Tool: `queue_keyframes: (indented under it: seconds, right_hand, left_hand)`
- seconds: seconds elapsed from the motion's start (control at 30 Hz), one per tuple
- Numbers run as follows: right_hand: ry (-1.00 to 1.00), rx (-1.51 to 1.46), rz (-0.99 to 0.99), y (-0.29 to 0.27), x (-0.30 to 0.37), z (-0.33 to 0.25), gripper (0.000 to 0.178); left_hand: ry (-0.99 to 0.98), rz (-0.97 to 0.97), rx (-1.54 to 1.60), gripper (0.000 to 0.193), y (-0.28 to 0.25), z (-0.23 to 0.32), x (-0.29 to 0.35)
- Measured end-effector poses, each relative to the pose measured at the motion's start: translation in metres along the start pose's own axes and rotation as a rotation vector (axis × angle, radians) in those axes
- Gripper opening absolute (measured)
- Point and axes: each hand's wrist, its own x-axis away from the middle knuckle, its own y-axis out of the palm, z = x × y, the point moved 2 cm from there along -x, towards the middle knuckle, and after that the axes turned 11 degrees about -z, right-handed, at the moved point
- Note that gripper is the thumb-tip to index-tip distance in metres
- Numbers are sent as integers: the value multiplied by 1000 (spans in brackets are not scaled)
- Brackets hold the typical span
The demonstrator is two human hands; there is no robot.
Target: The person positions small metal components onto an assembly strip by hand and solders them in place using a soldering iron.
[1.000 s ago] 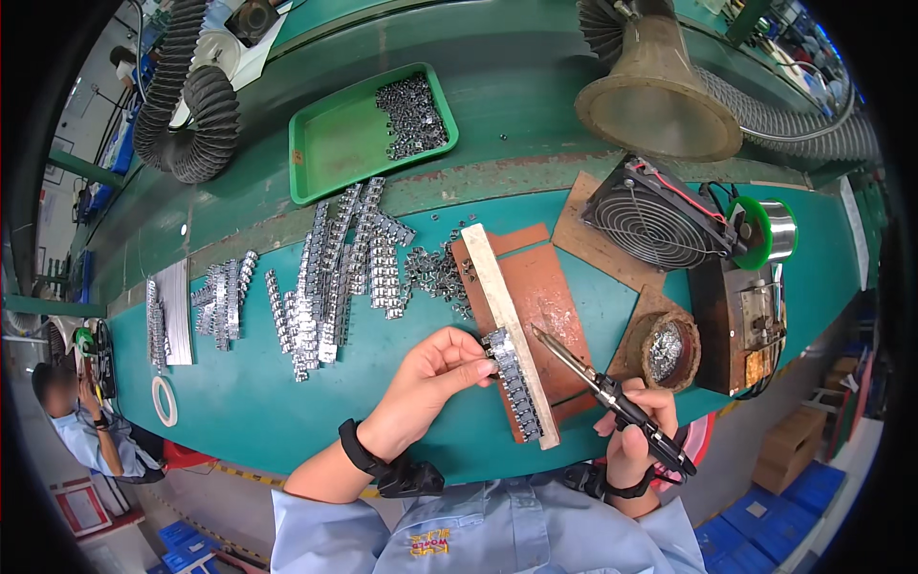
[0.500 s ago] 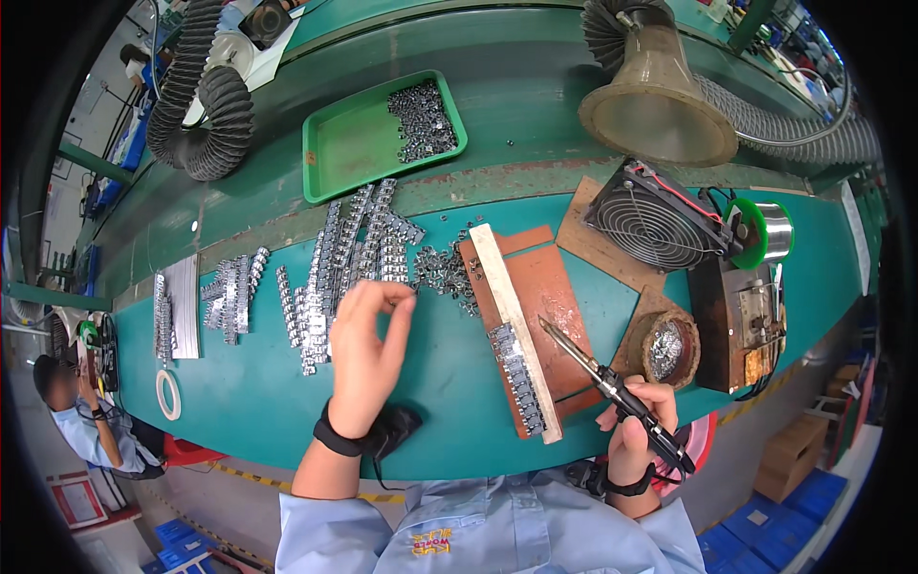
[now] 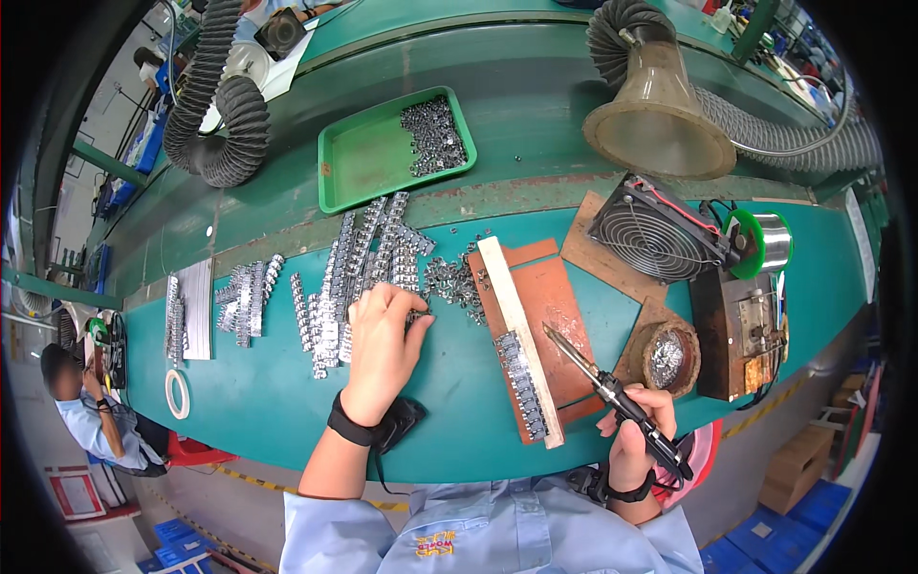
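Currently, right hand (image 3: 629,459) grips iron (image 3: 615,390), likely light, stiff; hold by handle (image 3: 665,452). Left hand (image 3: 381,330) at parts (image 3: 451,282), pinch unclear.

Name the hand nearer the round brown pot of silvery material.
Right. The right hand, holding a black-handled soldering iron, is on the near side of the pot; the left hand is far left, beside silvery metal parts.

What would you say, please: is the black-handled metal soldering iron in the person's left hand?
No, the soldering iron is gripped in the person's right hand.
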Motion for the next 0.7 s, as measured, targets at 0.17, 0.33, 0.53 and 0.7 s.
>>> queue_keyframes:
  seconds: [0.17,0.33,0.53,0.7]
  right_hand:
    - [8,2,-5,2,-1,0,41]
    - [17,7,3,2,1,-2,40]
    - [66,-28,-19,-4,3,-2,37]
    - [60,-40,-57,1,0,-5,28]
  left_hand:
    - [92,15,16,16,-4,11,2]
    - [103,-13,15,15,0,10,5]
    - [143,48,21,14,-2,17,1]
    - [115,57,166,12,-9,28,10]
